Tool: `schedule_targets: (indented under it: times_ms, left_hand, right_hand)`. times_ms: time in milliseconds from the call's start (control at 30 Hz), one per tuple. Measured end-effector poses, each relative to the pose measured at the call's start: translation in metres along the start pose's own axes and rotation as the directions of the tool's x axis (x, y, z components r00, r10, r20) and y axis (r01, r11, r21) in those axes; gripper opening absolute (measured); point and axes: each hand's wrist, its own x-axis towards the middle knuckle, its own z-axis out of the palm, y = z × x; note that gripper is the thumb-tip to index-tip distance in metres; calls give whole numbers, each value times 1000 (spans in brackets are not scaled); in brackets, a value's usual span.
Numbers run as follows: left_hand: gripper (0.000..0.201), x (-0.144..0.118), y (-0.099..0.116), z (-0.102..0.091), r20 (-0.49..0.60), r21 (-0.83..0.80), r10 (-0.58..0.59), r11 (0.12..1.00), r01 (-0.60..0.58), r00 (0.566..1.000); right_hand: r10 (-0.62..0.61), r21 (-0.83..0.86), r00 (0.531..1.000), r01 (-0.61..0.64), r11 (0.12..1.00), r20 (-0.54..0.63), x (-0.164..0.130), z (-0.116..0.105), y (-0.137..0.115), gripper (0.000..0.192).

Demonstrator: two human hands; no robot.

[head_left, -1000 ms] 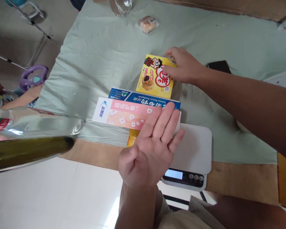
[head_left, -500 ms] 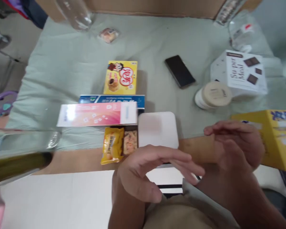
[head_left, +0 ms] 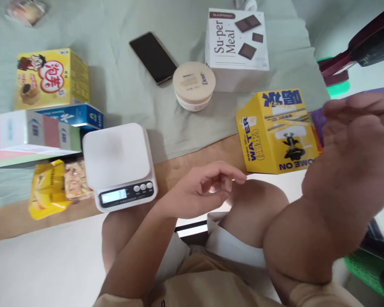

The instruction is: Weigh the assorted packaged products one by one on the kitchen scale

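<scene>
Left hand (head_left: 200, 189), empty, fingers loosely curled, hovers above the knee, near the white digital kitchen scale (head_left: 118, 164) on the green cloth. Right hand (head_left: 355, 149), empty, fingers extended and open, is raised just beside the yellow cardboard box printed "WATER" (head_left: 275, 132), without visible contact.

The left hand (head_left: 200, 192) is being held empty above the bent knee, fingers loosely curled and pointing right, just right of the white kitchen scale (head_left: 118, 164). The right hand (head_left: 355, 145) is being raised far right of the scale, fingers extended leftward, nothing gripped.
</scene>
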Motion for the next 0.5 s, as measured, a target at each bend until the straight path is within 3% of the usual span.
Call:
schedule_targets:
  times_ms: [67,233,367,500]
  left_hand:
    - [42,12,-20,8,-54,20,35,999,-34,998]
    - [80,34,-55,20,-115,118,-1,993,15,993]
    - [96,45,-61,29,-117,72,-45,996,54,992]
    - [98,53,-55,37,-156,102,-34,994,51,987]
  right_hand:
    - [12,91,992,0,996,-125,-16,9,-13,30]
    - [134,174,991,-128,976,-23,-26,19,-25,30]
    - [199,138,979,-203,969,42,-12,8,-8,28]
    - [217,57,965,-227,972,149,-5,5,5,30]
